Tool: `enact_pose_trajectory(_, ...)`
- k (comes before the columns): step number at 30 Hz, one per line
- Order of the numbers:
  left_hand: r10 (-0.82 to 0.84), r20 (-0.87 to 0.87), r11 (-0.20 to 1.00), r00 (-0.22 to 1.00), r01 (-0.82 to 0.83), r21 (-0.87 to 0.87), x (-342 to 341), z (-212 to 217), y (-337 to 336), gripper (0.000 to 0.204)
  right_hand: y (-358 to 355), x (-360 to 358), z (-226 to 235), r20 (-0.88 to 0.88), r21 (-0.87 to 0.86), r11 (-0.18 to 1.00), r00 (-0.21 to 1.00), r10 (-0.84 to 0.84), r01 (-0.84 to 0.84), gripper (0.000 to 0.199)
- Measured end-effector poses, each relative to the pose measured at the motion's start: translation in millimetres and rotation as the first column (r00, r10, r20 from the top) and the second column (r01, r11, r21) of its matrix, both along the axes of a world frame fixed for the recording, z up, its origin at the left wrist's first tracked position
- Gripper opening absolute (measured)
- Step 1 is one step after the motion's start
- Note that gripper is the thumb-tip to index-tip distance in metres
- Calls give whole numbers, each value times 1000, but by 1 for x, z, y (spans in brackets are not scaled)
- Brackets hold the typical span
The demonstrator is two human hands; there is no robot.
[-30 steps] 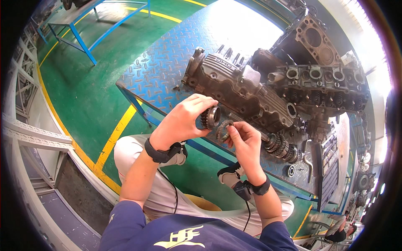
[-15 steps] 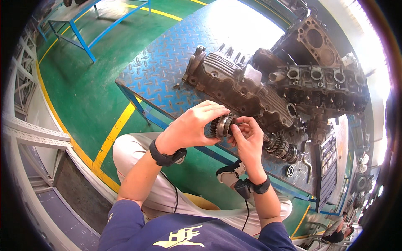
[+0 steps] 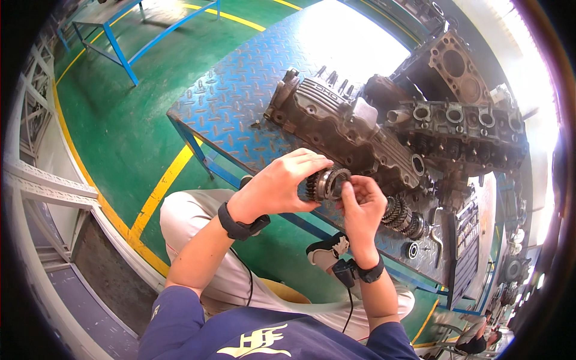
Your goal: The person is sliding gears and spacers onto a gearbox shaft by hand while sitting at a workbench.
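Observation:
My left hand (image 3: 281, 183) is closed round a toothed metal gear (image 3: 312, 186), gripping it between thumb and fingers above the table's near edge. At the gear's right end is a shiny metal ring (image 3: 339, 180), its round opening facing right. My right hand (image 3: 365, 207) pinches the ring's right rim with thumb and fingertips; whether the ring is loose from the gear I cannot tell. Just right of this hand, a stack of gears on a shaft (image 3: 403, 217) lies on the table. A small bearing (image 3: 411, 250) rests flat near it.
The blue tread-plate table (image 3: 225, 102) carries a ribbed engine cover assembly (image 3: 336, 114), a cylinder head (image 3: 456, 129) and an engine block (image 3: 459, 66). A bent metal rod (image 3: 438, 237) and a dark slotted tray (image 3: 468, 255) lie at the right. Another blue-framed table (image 3: 114, 48) stands far left.
My right hand has shifted slightly right and down, so more of the ring's open face shows. My left hand keeps its hold on the gear. The view has shifted a little.

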State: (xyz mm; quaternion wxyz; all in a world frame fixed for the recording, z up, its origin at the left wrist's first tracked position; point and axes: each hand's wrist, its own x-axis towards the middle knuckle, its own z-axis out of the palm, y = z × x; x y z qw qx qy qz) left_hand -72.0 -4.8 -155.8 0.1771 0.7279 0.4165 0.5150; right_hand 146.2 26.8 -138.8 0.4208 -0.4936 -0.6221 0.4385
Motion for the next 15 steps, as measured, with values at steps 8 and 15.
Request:
enact_pose_trajectory(8, -7, 55, 1000, 998, 7, -6, 4, 0, 1, 75, -1, -3, -1, 205, 697, 714, 934, -293, 70, 21)
enact_pose_trajectory(15, 3, 52, 1000, 999, -3, -6, 6, -3, 1, 74, -9, -3, -7, 418, 809, 516, 893, -167, -282, 35)
